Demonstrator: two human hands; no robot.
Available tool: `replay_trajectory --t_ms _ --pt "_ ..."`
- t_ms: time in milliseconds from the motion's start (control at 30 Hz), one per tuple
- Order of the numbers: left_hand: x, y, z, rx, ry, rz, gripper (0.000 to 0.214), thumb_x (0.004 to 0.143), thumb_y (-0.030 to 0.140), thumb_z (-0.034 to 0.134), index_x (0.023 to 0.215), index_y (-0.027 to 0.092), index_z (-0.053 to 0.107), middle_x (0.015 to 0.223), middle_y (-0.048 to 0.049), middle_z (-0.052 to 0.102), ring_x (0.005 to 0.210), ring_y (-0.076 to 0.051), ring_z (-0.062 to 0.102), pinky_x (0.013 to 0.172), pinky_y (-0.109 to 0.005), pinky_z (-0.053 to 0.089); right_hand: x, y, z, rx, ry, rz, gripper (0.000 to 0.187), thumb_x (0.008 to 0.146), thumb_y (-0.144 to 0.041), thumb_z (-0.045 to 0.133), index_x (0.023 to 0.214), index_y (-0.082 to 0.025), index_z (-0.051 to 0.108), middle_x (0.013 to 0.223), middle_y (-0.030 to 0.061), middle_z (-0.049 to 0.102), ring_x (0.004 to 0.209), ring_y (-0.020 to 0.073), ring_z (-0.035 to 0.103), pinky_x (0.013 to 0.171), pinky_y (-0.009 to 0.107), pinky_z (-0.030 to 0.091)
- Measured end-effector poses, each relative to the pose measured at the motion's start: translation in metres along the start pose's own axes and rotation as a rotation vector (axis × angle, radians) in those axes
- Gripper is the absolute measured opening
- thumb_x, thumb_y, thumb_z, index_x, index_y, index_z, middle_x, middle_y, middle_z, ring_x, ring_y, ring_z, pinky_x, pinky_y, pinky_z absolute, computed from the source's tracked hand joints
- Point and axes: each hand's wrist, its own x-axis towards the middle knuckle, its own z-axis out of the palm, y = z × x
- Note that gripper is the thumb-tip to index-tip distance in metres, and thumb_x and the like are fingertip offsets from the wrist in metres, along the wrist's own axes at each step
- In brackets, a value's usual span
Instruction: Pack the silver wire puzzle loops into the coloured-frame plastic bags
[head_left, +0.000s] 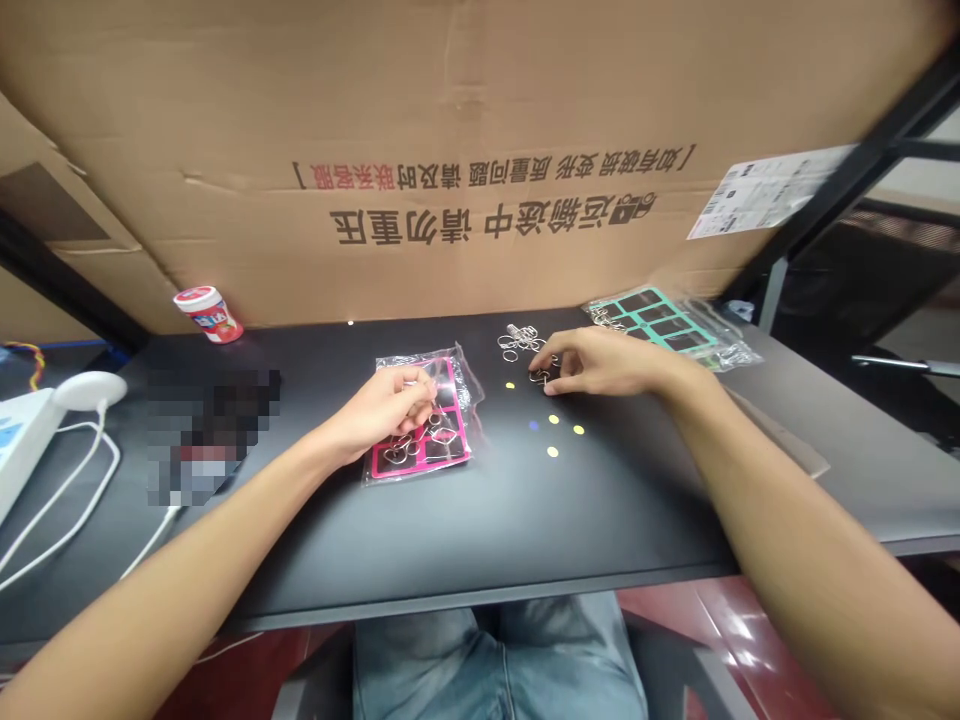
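Observation:
My left hand (386, 408) rests on a pink card tray in a clear plastic bag (452, 452), fingers pinched on a small metal wire ring piece lying there among several others. My right hand (592, 362) reaches to a small heap of loose metal rings (517, 342) on the black table (465, 540); its fingertips are curled together on one ring at the heap's near edge. The two hands lie about a hand's width apart.
A teal card tray in a plastic bag (664, 322) lies at the back right. A big cardboard sheet (465, 160) stands behind the table. A small white and red jar (209, 313) sits back left. White device with cable (45, 420) at the left edge.

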Motion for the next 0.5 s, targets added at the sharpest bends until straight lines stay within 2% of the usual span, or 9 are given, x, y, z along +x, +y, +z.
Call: replay_trajectory --t_ms 133,267,400,500 --pt "0.000 0.000 0.000 -0.005 -0.007 0.001 0.015 0.094 0.023 0.063 0.082 0.019 0.054 0.064 0.0024 0.056 0.051 -0.005 0.042 0.049 -0.018 0.028 0.005 0.001 0.005 0.018 -0.022 -0.021 0.028 0.088 -0.043 0.077 0.110 -0.026 0.082 0.095 0.0032 0.084 0.086 0.0249 0.078 0.078 0.037 0.058" --pt "0.000 0.001 0.000 0.008 0.002 -0.002 0.016 0.094 0.024 0.063 0.081 0.019 0.055 0.063 0.0020 0.055 0.052 -0.006 0.043 0.049 -0.019 0.028 0.006 -0.004 0.008 -0.016 -0.034 -0.062 0.020 0.088 -0.033 0.071 0.105 -0.025 0.077 0.089 0.0011 0.081 0.080 0.0214 0.074 0.074 0.035 0.055" --pt "0.000 0.001 0.000 0.009 -0.006 0.004 0.015 0.093 0.023 0.063 0.082 0.019 0.055 0.063 0.0018 0.056 0.052 -0.006 0.044 0.049 -0.018 0.028 0.007 -0.011 0.010 -0.076 -0.023 -0.074 0.014 0.084 -0.025 0.068 0.097 -0.025 0.072 0.082 -0.0003 0.078 0.075 0.0197 0.070 0.071 0.034 0.052" --pt "0.001 -0.001 -0.001 0.008 -0.015 0.010 0.013 0.093 0.023 0.062 0.083 0.019 0.055 0.063 0.0021 0.056 0.052 -0.006 0.044 0.048 -0.018 0.028 0.008 -0.014 0.013 -0.135 0.013 -0.057 0.010 0.080 -0.023 0.070 0.090 -0.024 0.069 0.085 0.0022 0.077 0.077 0.0205 0.069 0.071 0.033 0.049"
